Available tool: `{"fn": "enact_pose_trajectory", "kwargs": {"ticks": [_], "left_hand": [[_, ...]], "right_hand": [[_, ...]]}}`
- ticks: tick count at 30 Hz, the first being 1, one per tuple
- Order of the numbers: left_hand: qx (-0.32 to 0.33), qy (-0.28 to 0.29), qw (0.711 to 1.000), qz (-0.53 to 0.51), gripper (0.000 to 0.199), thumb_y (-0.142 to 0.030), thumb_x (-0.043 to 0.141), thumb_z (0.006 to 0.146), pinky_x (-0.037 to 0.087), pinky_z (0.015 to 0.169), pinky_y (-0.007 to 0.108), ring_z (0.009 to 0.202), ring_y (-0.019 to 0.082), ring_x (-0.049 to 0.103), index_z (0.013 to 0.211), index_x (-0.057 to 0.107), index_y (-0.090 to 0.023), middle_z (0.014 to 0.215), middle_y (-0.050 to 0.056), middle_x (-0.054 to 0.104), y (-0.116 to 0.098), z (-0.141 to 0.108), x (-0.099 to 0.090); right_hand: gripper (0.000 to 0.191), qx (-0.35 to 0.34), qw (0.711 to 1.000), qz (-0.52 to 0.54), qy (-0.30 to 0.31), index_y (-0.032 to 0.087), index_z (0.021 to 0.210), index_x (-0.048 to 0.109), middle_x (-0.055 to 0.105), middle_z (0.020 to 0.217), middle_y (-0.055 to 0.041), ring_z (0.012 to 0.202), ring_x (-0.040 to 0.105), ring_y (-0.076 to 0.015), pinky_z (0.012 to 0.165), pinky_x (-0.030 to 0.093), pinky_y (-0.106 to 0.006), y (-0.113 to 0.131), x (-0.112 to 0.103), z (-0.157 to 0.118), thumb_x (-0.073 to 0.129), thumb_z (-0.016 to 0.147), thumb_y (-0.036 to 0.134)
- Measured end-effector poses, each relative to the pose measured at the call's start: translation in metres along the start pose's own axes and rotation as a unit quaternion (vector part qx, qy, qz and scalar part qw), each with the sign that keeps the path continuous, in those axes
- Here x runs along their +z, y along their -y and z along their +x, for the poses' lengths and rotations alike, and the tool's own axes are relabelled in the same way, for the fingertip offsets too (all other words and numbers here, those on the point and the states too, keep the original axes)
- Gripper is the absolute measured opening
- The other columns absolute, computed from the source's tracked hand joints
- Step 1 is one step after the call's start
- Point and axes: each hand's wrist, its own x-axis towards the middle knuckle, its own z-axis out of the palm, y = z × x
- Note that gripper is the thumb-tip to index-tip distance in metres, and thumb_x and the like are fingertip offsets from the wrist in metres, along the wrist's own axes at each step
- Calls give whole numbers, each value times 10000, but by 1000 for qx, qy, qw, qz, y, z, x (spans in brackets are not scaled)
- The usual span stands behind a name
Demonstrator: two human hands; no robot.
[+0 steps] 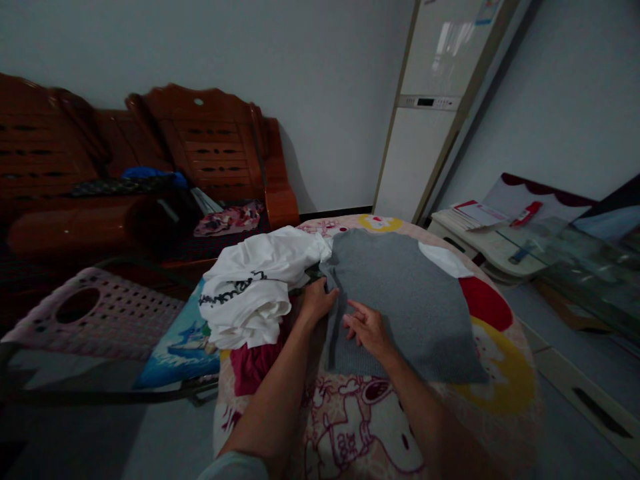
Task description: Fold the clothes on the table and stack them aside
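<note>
A grey knit sweater [400, 293] lies spread flat on the round table, its ribbed hem toward me. At its left edge my left hand [319, 301] is closed on the fabric, thumb on top. My right hand [369, 329] rests over the left part of the sweater, its fingers loosely apart and holding nothing. Left of my hands is a heap of clothes: a white shirt [250, 280] with black lettering on top, and a dark red cloth [253, 367] beneath it.
A patterned cloth [360, 427] covers the table. To the left stand a woven chair [100, 313] with a blue cushion [183, 350] and wooden armchairs [215, 147]. A tall air conditioner [425, 120] is behind; a glass-topped table [590, 267] is at right.
</note>
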Motion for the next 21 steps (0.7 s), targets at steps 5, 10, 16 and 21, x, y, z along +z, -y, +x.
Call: {"fn": "enact_pose_trajectory", "kwargs": {"ticks": [5,10,16,21], "left_hand": [[0,49,999,4,182,-279,562,834,449,661,254,707,166,628,730,647,-157,733,36,684,-12,-4,22],[-94,-76,993,10,327,-254,608,817,478,781,286,953,236,675,1116,627,-124,1034,124,719,-12,18,19],[-101,-90,987,87,318,-211,557,858,475,864,301,1048,272,655,1124,651,-64,1118,186,700,-4,70,5],[-79,-112,973,185,342,-263,465,936,474,877,337,1056,296,636,1060,655,-8,1096,236,678,-9,98,-3]], "right_hand": [[686,10,999,-33,7,203,1398,514,435,540,105,409,378,-82,386,285,-193,1,6,5,671,757,390],[593,-9,998,-67,-14,192,1336,582,361,536,94,474,366,-93,461,284,-197,-7,6,11,579,746,247],[576,-30,998,-59,-20,186,1295,616,351,556,84,505,349,-100,500,295,-207,-9,6,10,570,722,233],[653,4,1000,-19,-10,167,1339,575,360,568,90,505,349,-92,487,284,-208,-3,4,10,587,690,242]]}}
